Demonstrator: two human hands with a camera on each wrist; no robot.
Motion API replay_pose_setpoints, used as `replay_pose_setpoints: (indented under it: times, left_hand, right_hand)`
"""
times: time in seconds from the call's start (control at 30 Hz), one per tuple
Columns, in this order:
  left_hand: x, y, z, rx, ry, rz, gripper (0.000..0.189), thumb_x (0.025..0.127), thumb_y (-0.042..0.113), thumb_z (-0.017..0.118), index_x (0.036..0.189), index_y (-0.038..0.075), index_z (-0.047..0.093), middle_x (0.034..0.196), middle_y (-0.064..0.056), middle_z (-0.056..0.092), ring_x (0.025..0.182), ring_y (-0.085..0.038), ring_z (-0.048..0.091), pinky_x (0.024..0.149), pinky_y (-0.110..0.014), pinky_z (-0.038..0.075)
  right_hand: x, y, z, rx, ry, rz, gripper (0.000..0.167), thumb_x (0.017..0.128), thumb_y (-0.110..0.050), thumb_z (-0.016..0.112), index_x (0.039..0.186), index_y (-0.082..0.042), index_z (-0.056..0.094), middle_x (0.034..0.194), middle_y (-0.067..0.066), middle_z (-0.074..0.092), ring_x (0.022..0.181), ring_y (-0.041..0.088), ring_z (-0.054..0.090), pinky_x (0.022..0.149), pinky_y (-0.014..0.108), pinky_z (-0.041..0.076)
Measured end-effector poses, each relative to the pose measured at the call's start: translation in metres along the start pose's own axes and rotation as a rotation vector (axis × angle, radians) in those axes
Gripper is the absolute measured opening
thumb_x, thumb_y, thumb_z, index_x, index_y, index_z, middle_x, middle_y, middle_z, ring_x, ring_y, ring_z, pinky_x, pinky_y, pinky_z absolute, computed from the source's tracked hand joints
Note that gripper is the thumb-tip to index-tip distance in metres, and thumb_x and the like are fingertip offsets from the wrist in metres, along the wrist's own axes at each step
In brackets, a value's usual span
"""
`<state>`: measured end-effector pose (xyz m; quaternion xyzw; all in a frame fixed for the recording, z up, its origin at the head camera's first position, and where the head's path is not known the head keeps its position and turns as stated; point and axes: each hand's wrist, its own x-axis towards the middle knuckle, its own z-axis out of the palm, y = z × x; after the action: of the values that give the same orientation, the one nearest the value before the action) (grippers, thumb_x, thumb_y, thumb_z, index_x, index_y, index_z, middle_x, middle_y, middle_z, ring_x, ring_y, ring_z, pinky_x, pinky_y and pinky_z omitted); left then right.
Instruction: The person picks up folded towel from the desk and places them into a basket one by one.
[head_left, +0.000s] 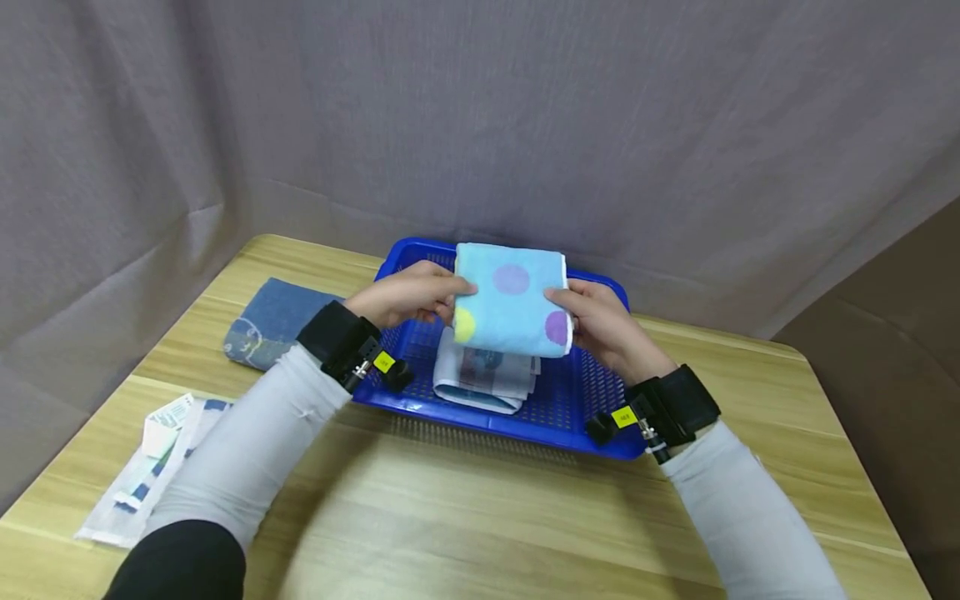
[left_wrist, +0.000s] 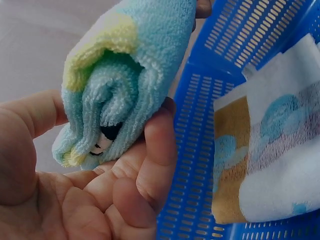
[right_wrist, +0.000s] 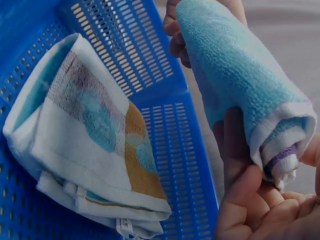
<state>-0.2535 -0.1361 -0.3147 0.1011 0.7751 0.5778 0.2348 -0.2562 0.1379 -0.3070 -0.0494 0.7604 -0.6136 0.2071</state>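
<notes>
A folded light-blue towel with purple and yellow dots is held up above a blue plastic basket. My left hand grips its left edge, thumb on top and fingers beneath. On the opposite edge, my right hand pinches it the same way. Both wrist views show the towel's thick rolled layers between thumb and fingers. Inside the basket, below the held towel, lies another folded towel, white with brown and blue patches; the right wrist view shows its folded layers and a small tag.
Left of the basket, a folded dark-blue cloth lies on the wooden table. Nearer the front left is a flat white and blue packet or cloth with a printed label, partly behind the left forearm. A grey curtain hangs behind the table.
</notes>
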Motion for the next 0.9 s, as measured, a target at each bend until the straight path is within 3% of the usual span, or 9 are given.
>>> replay_pose_setpoints:
  times: [0.2,0.47,0.7,0.9]
  left_hand:
    - [0.009,-0.004,-0.001,-0.023,0.027,-0.041,0.031,0.1,0.03,0.056,0.077,0.01,0.052,0.061,0.002,0.054,0.058,-0.008,0.051,0.058,-0.022,0.036]
    - [0.011,-0.011,0.0,-0.003,0.021,-0.09,0.031,0.101,0.029,0.056,0.078,0.01,0.052,0.063,0.002,0.054,0.056,-0.007,0.049,0.057,-0.022,0.036]
    - [0.009,-0.014,-0.003,0.038,0.0,-0.153,0.031,0.099,0.028,0.058,0.076,0.011,0.045,0.075,0.0,0.052,0.064,-0.01,0.061,0.06,-0.022,0.042]
    - [0.013,-0.017,-0.002,0.099,-0.041,-0.212,0.037,0.098,0.028,0.06,0.069,0.013,0.043,0.076,0.001,0.054,0.073,-0.016,0.069,0.061,-0.022,0.045]
  right_hand:
    - [0.01,0.005,0.0,-0.024,0.006,0.013,0.045,0.103,-0.025,0.052,0.139,0.001,0.044,0.081,-0.014,0.068,0.074,0.001,0.065,0.07,0.022,0.054]
    - [0.018,0.016,0.003,-0.101,-0.007,0.044,0.049,0.103,-0.029,0.053,0.142,0.0,0.044,0.085,-0.013,0.066,0.076,0.003,0.063,0.072,0.024,0.053]
    - [0.02,0.018,0.006,-0.147,-0.057,0.091,0.047,0.103,-0.025,0.052,0.14,0.002,0.044,0.084,-0.012,0.066,0.075,0.004,0.064,0.074,0.025,0.054]
    - [0.025,0.023,0.007,-0.237,-0.087,0.14,0.048,0.102,-0.023,0.053,0.139,0.005,0.044,0.101,-0.001,0.062,0.084,0.007,0.065,0.087,0.032,0.053]
